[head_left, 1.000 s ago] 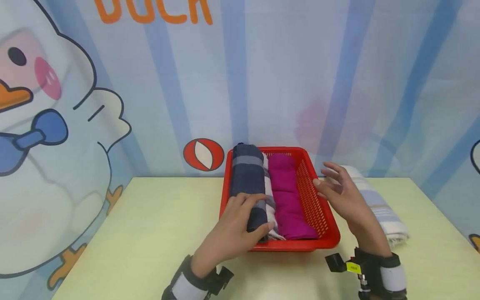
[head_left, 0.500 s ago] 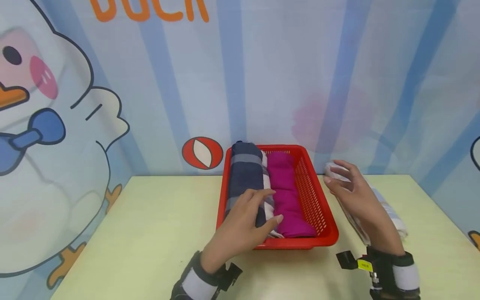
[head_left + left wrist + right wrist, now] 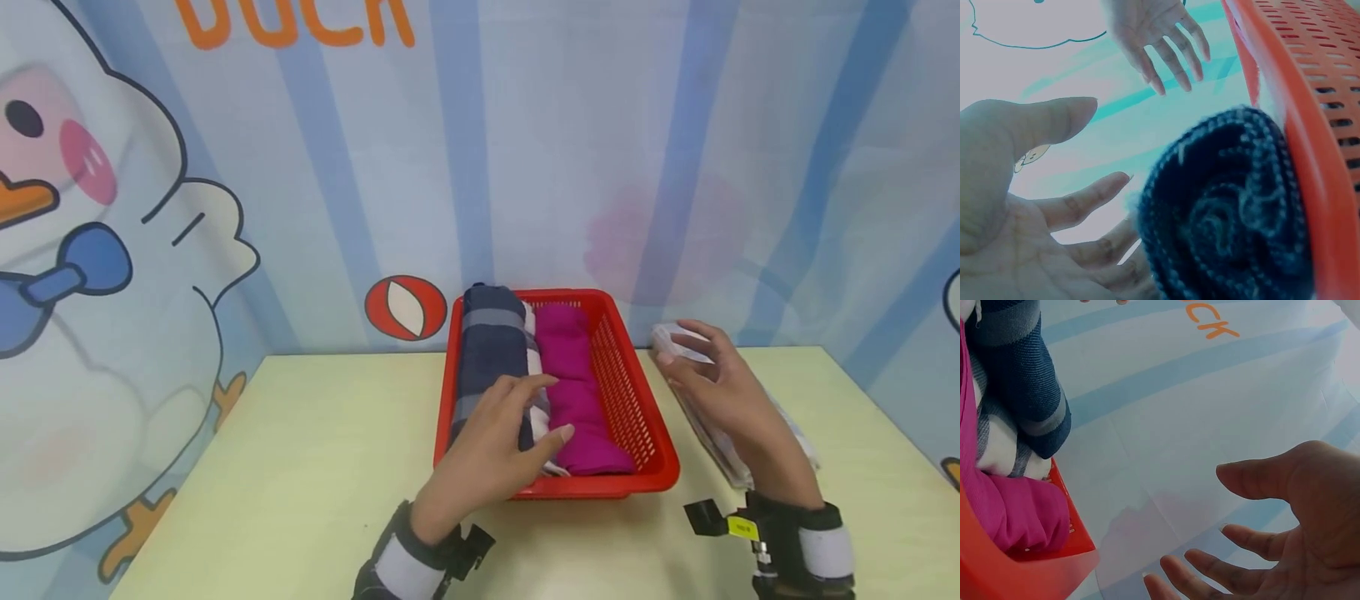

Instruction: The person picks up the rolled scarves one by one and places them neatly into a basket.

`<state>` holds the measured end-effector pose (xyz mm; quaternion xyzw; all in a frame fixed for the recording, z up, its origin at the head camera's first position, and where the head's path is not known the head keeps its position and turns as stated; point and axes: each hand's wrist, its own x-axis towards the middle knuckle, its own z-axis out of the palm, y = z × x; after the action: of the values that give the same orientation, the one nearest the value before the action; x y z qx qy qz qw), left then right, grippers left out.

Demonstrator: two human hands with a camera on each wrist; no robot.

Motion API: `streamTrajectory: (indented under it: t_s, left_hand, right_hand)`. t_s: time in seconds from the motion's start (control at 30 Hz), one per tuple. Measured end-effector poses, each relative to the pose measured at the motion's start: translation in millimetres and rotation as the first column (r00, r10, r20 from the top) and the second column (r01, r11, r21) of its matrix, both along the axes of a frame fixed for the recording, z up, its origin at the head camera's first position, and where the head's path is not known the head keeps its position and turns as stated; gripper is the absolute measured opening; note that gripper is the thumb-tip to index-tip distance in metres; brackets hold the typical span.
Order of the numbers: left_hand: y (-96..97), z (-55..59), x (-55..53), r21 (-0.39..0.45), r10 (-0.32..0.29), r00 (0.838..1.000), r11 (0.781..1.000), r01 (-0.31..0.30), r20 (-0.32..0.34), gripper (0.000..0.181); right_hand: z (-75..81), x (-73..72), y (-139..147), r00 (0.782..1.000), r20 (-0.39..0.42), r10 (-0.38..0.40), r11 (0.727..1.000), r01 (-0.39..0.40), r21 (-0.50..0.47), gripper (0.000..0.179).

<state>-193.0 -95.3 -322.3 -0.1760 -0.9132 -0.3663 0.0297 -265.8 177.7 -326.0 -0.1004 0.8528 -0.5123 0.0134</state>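
Observation:
Three rolled cloths lie side by side in a red plastic basket (image 3: pixel 655 450): a navy striped roll (image 3: pixel 491 350), a white-and-grey striped one (image 3: pixel 534 362) mostly hidden behind it, and a magenta one (image 3: pixel 581 408). My left hand (image 3: pixel 487 446) hovers over the basket's near left part, fingers spread and gripping nothing. In the left wrist view its fingers lie beside the coiled end of the navy roll (image 3: pixel 1222 212). Over a folded white cloth (image 3: pixel 708 429) right of the basket, my right hand (image 3: pixel 723 392) is held with loosely bent, parted fingers, nothing in them. It hides much of that cloth.
The basket stands on a pale yellow table (image 3: pixel 322 450). Right behind the table hangs a printed backdrop (image 3: pixel 540 150) with a duck figure. Dark wrist straps with small cameras sit on both wrists.
My left hand has moved right and away from the navy roll. My right hand has shifted right from the basket's side to over the white cloth. The rolls in the basket stay put.

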Motion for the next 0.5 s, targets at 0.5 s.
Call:
streamTrajectory:
  t_s: [0.5]
  left_hand:
    - [8.8, 7.0, 0.7, 0.023, -0.021, 1.000, 1.000, 0.021, -0.015, 0.057]
  right_hand:
    - [0.8, -2.8, 7.2, 0.999, 0.010, -0.043, 0.999, 0.043, 0.027, 0.069]
